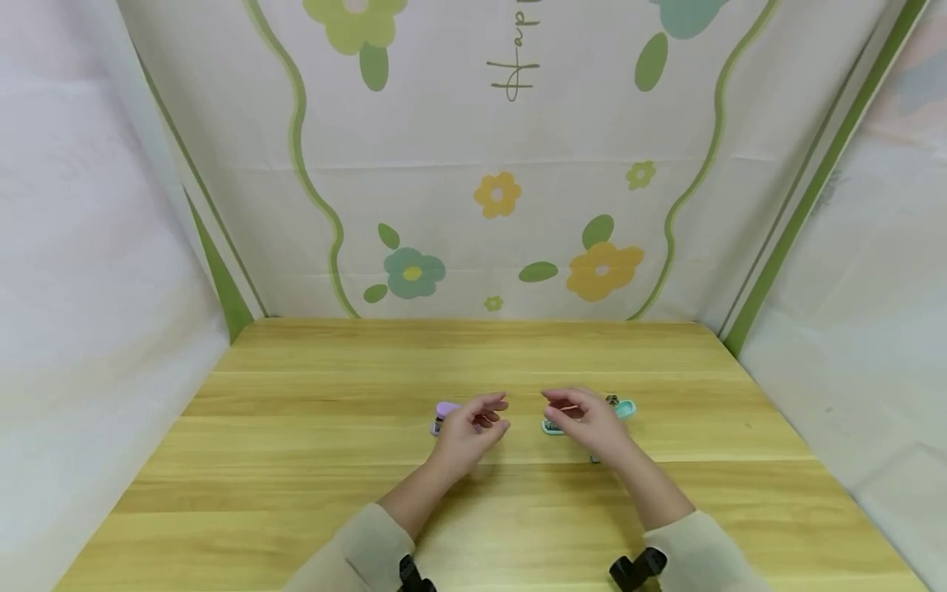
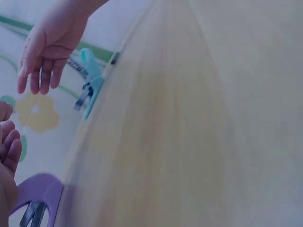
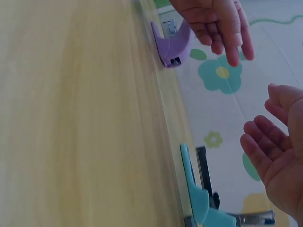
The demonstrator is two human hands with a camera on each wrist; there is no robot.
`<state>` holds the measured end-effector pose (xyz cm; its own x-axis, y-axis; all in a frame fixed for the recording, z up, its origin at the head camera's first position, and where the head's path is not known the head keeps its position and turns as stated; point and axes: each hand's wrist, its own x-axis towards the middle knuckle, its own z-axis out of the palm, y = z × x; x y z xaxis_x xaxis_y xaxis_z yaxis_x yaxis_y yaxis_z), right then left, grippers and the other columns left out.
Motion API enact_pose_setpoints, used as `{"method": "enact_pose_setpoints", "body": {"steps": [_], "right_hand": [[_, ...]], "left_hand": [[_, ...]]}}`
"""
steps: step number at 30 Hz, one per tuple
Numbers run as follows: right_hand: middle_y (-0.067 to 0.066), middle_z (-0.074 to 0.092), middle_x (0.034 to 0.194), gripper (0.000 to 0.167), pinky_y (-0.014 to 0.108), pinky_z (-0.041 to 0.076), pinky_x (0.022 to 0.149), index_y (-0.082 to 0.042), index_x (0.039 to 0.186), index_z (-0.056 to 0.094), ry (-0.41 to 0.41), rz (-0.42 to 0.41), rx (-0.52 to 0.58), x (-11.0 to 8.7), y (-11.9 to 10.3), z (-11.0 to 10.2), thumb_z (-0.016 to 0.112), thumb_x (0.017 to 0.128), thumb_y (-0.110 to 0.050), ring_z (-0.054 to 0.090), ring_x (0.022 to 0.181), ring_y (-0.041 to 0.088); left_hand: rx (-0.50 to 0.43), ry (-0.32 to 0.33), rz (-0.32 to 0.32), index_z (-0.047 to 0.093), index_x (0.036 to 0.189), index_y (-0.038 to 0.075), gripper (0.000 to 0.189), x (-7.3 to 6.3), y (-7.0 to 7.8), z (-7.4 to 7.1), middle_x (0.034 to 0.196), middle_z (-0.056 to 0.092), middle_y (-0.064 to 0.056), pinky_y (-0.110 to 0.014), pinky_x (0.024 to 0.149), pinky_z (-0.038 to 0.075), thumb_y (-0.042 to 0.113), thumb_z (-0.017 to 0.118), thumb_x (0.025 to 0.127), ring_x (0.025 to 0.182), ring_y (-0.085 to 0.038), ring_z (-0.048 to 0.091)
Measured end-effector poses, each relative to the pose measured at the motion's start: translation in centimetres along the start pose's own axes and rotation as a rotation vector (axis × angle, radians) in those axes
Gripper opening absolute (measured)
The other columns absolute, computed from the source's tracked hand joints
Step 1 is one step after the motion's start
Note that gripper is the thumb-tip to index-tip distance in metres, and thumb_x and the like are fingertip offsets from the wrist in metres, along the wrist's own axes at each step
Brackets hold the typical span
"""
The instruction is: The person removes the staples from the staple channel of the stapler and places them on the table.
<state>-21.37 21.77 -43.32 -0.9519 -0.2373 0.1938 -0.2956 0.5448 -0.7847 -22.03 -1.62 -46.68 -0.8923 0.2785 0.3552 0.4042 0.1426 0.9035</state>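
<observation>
Both hands hover over the middle of the table with relaxed fingers, palms turned toward each other and a gap between them. My left hand (image 1: 464, 436) is nearest a purple stapler (image 1: 446, 408), which it partly covers in the head view; the right wrist view shows the stapler (image 3: 174, 45) standing on the table. Below my right hand (image 1: 592, 423) lies a teal stapler (image 1: 625, 409), swung open. Its teal base (image 3: 188, 165), dark metal bar (image 3: 203, 168) and silver metal piece (image 3: 255, 218) spread apart in the right wrist view. Neither hand holds anything.
A small dark piece (image 1: 595, 460) lies on the table close to the teal stapler, partly behind the right wrist. The wooden table (image 1: 296, 460) meets a flower-printed cloth (image 1: 444, 131) at the back, and pale cloth walls (image 1: 836, 329) rise on both sides.
</observation>
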Motion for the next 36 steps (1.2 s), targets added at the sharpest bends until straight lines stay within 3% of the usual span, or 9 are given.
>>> {"method": "enact_pose_setpoints", "body": {"steps": [3,7,11,14,18,22,28,36], "right_hand": [[0.017,0.063,0.122,0.039,0.026,0.055,0.088,-0.009,0.128,0.063,-0.025,-0.025,0.021,0.7,-0.5,0.8,0.063,0.096,-0.031,0.063,0.105,0.022],[0.018,0.063,0.123,0.038,0.032,0.056,0.09,-0.007,0.128,0.062,-0.046,-0.048,0.039,1.4,-1.0,1.8,0.063,0.096,-0.027,0.064,0.107,0.025],[0.02,0.062,0.125,0.039,0.039,0.054,0.095,-0.003,0.129,0.061,-0.061,-0.074,0.048,2.0,-1.5,2.9,0.065,0.095,-0.022,0.062,0.111,0.029],[0.021,0.06,0.128,0.04,0.044,0.051,0.099,-0.002,0.13,0.06,-0.074,-0.081,0.064,2.5,-1.8,3.7,0.066,0.094,-0.019,0.06,0.115,0.031],[0.017,0.06,0.13,0.04,0.044,0.05,0.102,-0.003,0.13,0.06,-0.087,-0.074,0.067,3.1,-2.6,4.9,0.067,0.094,-0.017,0.058,0.117,0.031],[0.014,0.06,0.131,0.041,0.044,0.049,0.102,-0.003,0.131,0.059,-0.123,-0.08,0.042,3.9,-3.2,6.2,0.066,0.094,-0.018,0.058,0.119,0.031],[0.011,0.059,0.134,0.042,0.045,0.049,0.103,-0.006,0.132,0.059,-0.197,-0.072,0.002,4.9,-3.9,8.1,0.067,0.094,-0.022,0.057,0.122,0.033],[0.01,0.058,0.136,0.044,0.046,0.049,0.102,-0.012,0.134,0.059,-0.274,-0.085,-0.1,6.1,-4.7,9.9,0.068,0.093,-0.027,0.057,0.122,0.03]], "left_hand": [[-0.009,0.064,0.01,0.065,0.124,0.005,0.036,-0.5,0.1,-1.7,0.114,0.07,-0.021,-0.019,0.076,0.054,0.007,0.07,0.089,0.09,-0.013,0.063],[-0.005,0.196,0.012,0.066,0.121,0.003,0.034,-1.0,-0.3,-3.8,0.11,0.071,-0.021,-0.02,0.074,0.053,0.001,0.07,0.087,0.085,-0.005,0.061],[0.031,0.312,-0.015,0.065,0.12,0.002,0.036,-1.3,-0.8,-5.9,0.111,0.071,-0.02,-0.02,0.077,0.052,-0.002,0.071,0.085,0.085,-0.006,0.06],[0.063,0.331,-0.052,0.063,0.123,-0.001,0.039,-1.6,-0.7,-7.3,0.114,0.069,-0.021,-0.022,0.081,0.052,-0.002,0.071,0.085,0.089,-0.013,0.06],[0.107,0.283,-0.092,0.059,0.128,-0.002,0.045,-1.7,-1.5,-8.6,0.12,0.067,-0.022,-0.033,0.09,0.052,0.002,0.073,0.085,0.098,-0.023,0.06],[0.153,0.183,-0.144,0.056,0.133,0.0,0.054,-1.7,-2.9,-9.1,0.123,0.066,-0.018,-0.041,0.096,0.05,0.009,0.076,0.084,0.108,-0.032,0.061],[0.222,0.077,-0.232,0.06,0.131,0.004,0.052,-1.9,-4.0,-9.1,0.123,0.069,-0.011,-0.049,0.103,0.047,0.013,0.077,0.083,0.116,-0.03,0.062],[0.348,0.033,-0.191,0.07,0.118,0.01,0.038,-1.8,-4.4,-8.9,0.108,0.075,-0.003,-0.049,0.098,0.049,0.017,0.079,0.082,0.109,-0.026,0.065]]}}
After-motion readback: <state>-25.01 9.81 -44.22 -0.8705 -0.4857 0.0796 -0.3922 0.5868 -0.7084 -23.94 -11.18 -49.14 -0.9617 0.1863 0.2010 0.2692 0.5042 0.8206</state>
